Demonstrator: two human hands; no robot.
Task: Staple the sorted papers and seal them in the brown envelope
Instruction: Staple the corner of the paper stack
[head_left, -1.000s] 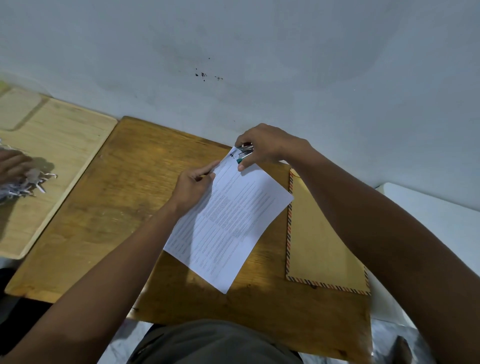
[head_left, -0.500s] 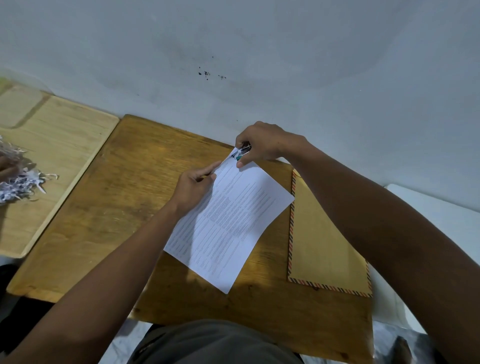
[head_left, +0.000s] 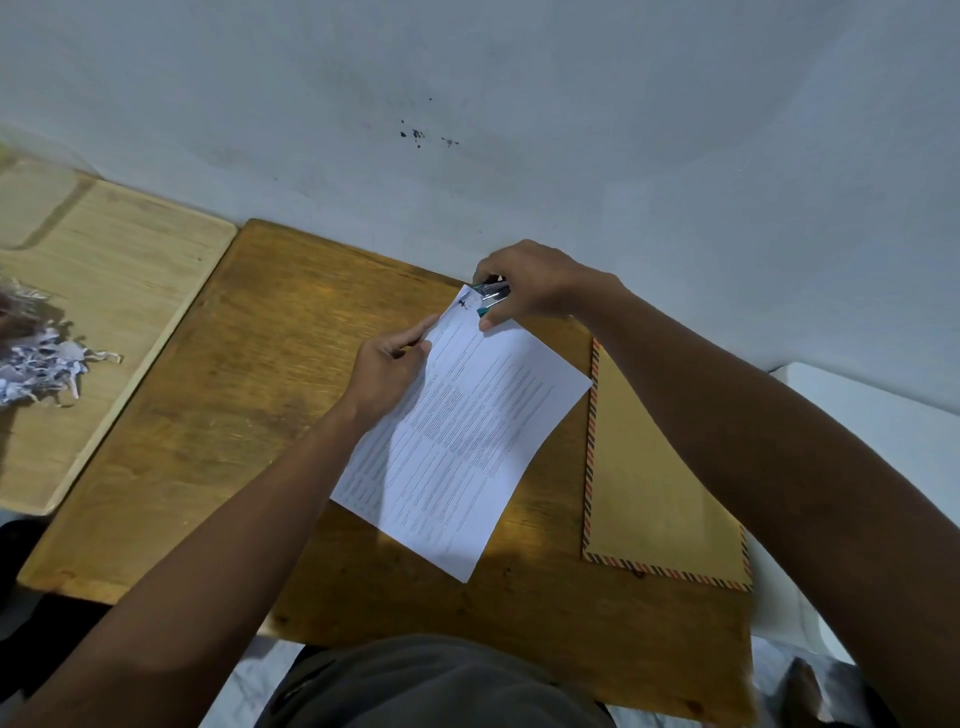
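Against a pale, scuffed wall, a worn brown wooden desk (head_left: 218, 415) carries the whole job. White printed sheets of paper (head_left: 467, 431) lie on it at a slant, their long axis running from the near edge of the desk up and away toward the wall, with the far corner as the working point. At that corner sits a small metal stapler with a green base (head_left: 492, 297), its mouth closed over the paper's tip. The right hand (head_left: 535, 286) curls round the stapler from the wall side, thumb beneath and fingers on top, so it is plainly the nearer hand to the corner. The left hand (head_left: 389, 371) pinches the sheets' left edge just below that corner, index finger stretched along it, steadying the stack.

Just right of the papers, a brown envelope with a striped red-and-black border (head_left: 649, 467) lies flat, its long axis toward the wall, partly under the right forearm. Stapling looks to be in hand; whether a staple has gone in cannot be told. The envelope sits closest to the right arm for the coming step.

Off to the left, shredded white paper scraps (head_left: 41, 358) lie heaped on a lighter wooden tray (head_left: 130, 291).
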